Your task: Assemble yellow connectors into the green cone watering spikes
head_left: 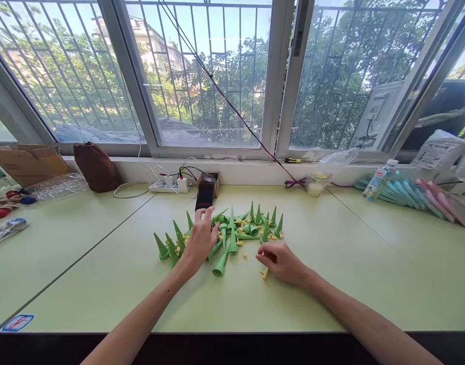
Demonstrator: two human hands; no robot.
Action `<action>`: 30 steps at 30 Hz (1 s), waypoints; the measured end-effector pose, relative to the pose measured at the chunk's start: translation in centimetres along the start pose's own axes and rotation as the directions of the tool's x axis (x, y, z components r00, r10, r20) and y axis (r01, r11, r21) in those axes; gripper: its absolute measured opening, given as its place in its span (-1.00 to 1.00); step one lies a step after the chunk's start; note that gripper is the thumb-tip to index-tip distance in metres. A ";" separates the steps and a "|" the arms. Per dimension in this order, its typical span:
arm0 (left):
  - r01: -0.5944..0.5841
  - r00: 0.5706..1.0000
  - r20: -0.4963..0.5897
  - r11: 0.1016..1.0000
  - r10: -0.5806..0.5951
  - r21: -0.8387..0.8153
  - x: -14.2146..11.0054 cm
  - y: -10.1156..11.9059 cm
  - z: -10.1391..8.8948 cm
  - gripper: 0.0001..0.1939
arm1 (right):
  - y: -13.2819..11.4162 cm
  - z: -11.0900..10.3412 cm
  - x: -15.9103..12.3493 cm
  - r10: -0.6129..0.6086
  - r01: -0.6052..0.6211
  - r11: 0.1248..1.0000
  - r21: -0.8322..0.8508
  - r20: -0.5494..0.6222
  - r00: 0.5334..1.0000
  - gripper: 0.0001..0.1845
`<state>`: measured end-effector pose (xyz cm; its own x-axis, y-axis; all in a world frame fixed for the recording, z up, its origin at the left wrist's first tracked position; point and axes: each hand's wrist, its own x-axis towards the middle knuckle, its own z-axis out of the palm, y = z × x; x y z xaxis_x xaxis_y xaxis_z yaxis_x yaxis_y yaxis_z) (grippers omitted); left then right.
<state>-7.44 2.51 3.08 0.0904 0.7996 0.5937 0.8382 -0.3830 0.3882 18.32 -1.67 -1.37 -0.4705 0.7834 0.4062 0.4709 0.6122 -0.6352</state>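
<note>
My left hand (202,235) is over the left part of a pile of green plastic cone spikes (232,230). Its fingers are apart and hold nothing, with the fingertips by the lower end of a dark phone (204,195); whether they touch it I cannot tell. My right hand (281,261) rests on the table at the pile's right front, fingers curled and thumb against them; what they hold, if anything, is hidden. Small yellow plastic fittings (265,274) lie beside it, and more are scattered among the cones. Several cones stand point up, while others lie on their sides.
The phone leans on a small cardboard box (216,185) near a power strip (169,186). A brown pouch (95,166) sits at the back left. Toward the back right are a clear tub (317,185), a bottle (380,180) and teal and pink packets (405,192).
</note>
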 end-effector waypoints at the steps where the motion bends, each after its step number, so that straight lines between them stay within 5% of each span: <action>1: -0.022 0.999 0.032 0.999 0.021 0.028 -0.5 0.5 -0.4 -0.66 | -0.1 -0.1 -0.1 0.005 -0.004 1.000 -0.012 0.031 0.999 -0.81; 4: -0.065 0.979 0.199 0.990 0.039 0.124 -2.3 1.8 -1.7 -0.88 | -0.3 -0.7 -0.4 0.024 -0.016 0.998 -0.065 0.138 0.990 -0.86; 7: -0.109 0.953 0.298 0.983 0.060 0.149 -3.7 2.2 -2.2 -0.86 | -0.6 -1.1 -0.6 0.021 0.000 0.996 -0.089 0.225 0.974 -0.87; 14: -0.117 0.951 0.293 0.992 0.097 0.053 -4.3 0.4 -2.5 -0.78 | -1.1 -1.4 -0.6 -0.001 0.022 0.997 -0.068 0.293 0.956 -0.82; 21: -0.092 0.985 0.161 0.968 0.055 0.233 -5.5 0.8 -2.9 -0.72 | -0.9 -1.2 -0.6 -0.041 0.077 0.990 -0.120 0.276 0.960 -0.80; 30: -0.067 0.903 0.425 0.959 -0.058 0.274 -7.7 2.8 -1.7 -0.85 | -0.2 -0.5 -0.5 0.026 0.003 0.989 -0.150 0.191 0.981 -0.82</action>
<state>-6.72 -5.49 0.82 0.2618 0.9411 0.2141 0.9454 -0.2947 0.1393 18.83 -2.13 -1.12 -0.5922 0.7639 0.2565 0.5762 0.6239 -0.5280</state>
